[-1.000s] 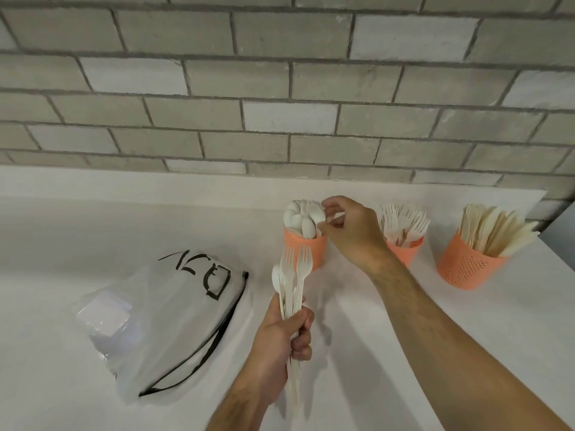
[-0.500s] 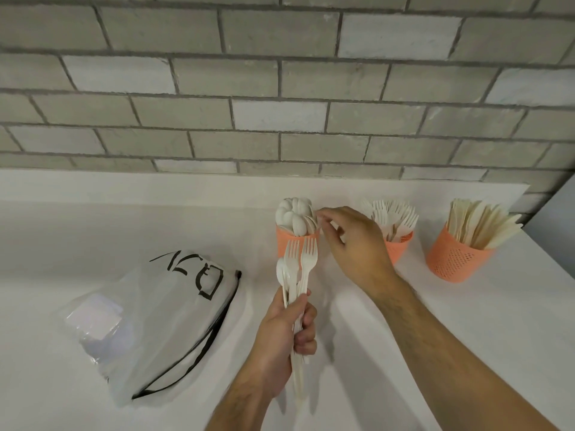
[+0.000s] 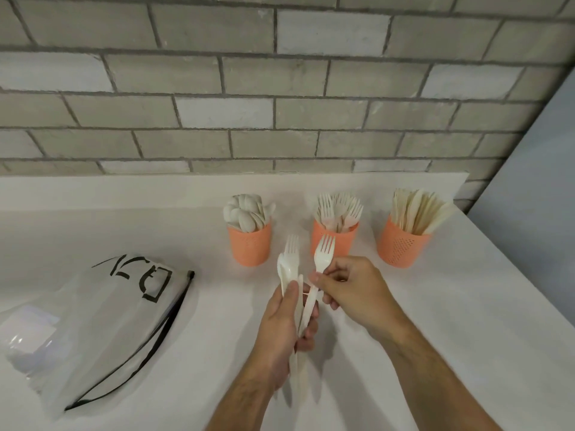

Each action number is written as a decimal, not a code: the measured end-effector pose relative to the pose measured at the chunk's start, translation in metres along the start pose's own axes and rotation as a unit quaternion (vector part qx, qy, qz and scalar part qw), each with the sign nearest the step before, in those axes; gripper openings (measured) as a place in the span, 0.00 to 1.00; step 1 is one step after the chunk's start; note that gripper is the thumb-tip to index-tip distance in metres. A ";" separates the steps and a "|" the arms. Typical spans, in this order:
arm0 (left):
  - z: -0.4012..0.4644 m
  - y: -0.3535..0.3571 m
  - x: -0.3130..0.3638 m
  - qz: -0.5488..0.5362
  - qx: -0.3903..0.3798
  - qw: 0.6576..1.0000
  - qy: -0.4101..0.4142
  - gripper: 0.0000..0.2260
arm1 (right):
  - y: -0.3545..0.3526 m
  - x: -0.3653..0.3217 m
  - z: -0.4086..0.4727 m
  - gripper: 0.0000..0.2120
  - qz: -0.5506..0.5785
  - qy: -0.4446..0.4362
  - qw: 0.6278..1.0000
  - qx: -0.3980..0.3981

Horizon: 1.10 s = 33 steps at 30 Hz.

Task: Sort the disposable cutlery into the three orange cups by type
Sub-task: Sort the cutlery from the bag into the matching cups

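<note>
Head | right hand [image 3: 351, 290] pinches fork [image 3: 322, 259] | bag [image 3: 102, 321] left (contents unclear)

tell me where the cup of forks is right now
In the head view the cup of forks stands mid-right on the white counter, middle of three orange cups, between the spoon cup and the knife cup.

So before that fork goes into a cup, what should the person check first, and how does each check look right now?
1. Right hand pinches the fork: ok.
2. Fork free of the bundle in the left hand: not ok, its handle is still among the others.
3. Fork cup, the middle one, upright: ok.
4. Room left in it: cannot tell, looks crowded.
5. Path to it clear: ok.
</note>
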<state>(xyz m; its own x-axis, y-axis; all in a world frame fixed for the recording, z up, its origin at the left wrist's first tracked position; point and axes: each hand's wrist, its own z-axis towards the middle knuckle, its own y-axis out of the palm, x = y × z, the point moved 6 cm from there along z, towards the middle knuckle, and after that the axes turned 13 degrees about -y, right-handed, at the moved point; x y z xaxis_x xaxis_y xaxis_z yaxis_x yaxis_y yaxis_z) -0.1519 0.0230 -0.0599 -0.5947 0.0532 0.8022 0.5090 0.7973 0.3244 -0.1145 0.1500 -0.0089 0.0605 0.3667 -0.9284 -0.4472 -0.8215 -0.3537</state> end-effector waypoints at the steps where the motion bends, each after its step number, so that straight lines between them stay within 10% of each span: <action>1: 0.001 0.004 -0.001 -0.002 -0.004 1.000 0.001 0.15 | -0.004 0.001 -0.002 0.04 0.017 0.008 1.000 -0.013; 10: -0.002 0.050 -0.002 0.184 0.011 0.979 0.085 0.12 | -0.024 0.019 -0.008 0.07 0.010 0.058 0.998 -0.029; 23: 0.004 0.054 -0.010 0.170 0.027 0.981 0.091 0.12 | -0.046 0.026 -0.008 0.07 0.014 0.067 0.998 0.007; 33: 0.012 0.028 -0.011 -0.021 0.021 1.000 -0.004 0.08 | -0.108 -0.040 0.082 0.04 -0.077 -0.141 0.968 0.191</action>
<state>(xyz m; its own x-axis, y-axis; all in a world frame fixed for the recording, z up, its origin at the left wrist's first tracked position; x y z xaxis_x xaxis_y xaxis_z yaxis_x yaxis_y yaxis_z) -0.1384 0.0518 -0.0658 -0.6198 0.0231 0.7844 0.4562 0.8240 0.3362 -0.1416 0.2593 0.0755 -0.0681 0.6210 -0.7809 -0.7525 -0.5459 -0.3684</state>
